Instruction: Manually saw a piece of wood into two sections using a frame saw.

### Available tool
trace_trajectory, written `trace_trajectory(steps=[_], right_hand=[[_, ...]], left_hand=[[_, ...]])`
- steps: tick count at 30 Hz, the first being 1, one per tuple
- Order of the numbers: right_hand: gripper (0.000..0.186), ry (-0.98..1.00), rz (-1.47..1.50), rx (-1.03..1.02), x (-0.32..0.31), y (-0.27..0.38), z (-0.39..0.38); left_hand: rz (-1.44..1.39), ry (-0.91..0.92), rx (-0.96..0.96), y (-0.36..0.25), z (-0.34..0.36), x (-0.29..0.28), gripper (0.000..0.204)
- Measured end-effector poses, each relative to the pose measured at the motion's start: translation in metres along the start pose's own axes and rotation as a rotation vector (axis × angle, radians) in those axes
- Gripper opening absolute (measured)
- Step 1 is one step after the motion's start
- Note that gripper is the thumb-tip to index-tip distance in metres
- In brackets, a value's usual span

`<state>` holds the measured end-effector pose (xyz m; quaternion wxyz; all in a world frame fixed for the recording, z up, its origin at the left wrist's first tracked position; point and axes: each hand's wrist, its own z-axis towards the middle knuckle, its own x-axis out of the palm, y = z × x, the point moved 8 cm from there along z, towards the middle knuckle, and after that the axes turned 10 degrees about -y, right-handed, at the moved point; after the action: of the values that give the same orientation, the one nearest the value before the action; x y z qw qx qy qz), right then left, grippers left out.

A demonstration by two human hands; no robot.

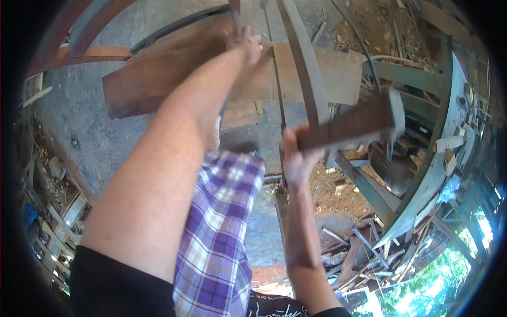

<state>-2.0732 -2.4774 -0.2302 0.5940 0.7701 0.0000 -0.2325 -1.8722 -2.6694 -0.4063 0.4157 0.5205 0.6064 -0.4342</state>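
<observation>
My left hand (244, 43) reaches far out over a reddish-brown wooden board (140, 87), its fingers closed around the lower part of a slim upright tool. That tool, which looks like a chisel (235, 7), has a brown handle and a greyish shaft; its tip is hidden. Raised close in front of me on the right, my right hand (301, 161) grips a hammer (354, 122) by its dark handle. The pale metal head points right, blurred by motion and well apart from the board. A lighter plank (338, 74) lies to the board's right.
Curved wooden pieces (100, 24) stand at the far left. A long grey-brown beam (303, 61) slopes down between my hands. On the right are a green wooden frame (414, 79) and a heap of wood scraps (369, 248). Purple plaid cloth (216, 232) covers my leg.
</observation>
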Motion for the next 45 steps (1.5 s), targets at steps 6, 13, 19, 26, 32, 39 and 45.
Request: trace_trajectory(steps=[6,13,19,26,32,39,45], right_hand=[[0.016,-0.035,0.000,-0.074,-0.034,0.020,-0.044],[0.019,0.040,0.039,-0.234,0.042,0.012,0.026],[0.009,0.055,-0.018,-0.122,0.019,-0.003,0.009],[0.011,-0.005,0.147,0.068,0.029,0.023,0.011],[0.011,0.063,0.097,0.041,0.053,0.010,0.065],[0.011,0.030,0.084,-0.004,0.022,0.039,0.021],[0.009,0.063,0.022,-0.148,-0.007,0.036,-0.004]], left_hand=[[0.047,0.088,0.035,-0.014,-0.006,-0.020,0.030],[0.114,0.090,0.021,-0.001,0.000,-0.021,0.032],[0.044,0.020,0.016,-0.007,-0.016,-0.019,0.036],[-0.119,0.021,0.024,0.005,-0.009,-0.012,0.034],[-0.024,0.108,0.131,-0.017,-0.043,-0.012,0.090],[0.035,0.124,0.111,-0.020,-0.064,-0.018,0.119],[0.015,0.134,0.089,-0.027,-0.057,-0.009,0.118]])
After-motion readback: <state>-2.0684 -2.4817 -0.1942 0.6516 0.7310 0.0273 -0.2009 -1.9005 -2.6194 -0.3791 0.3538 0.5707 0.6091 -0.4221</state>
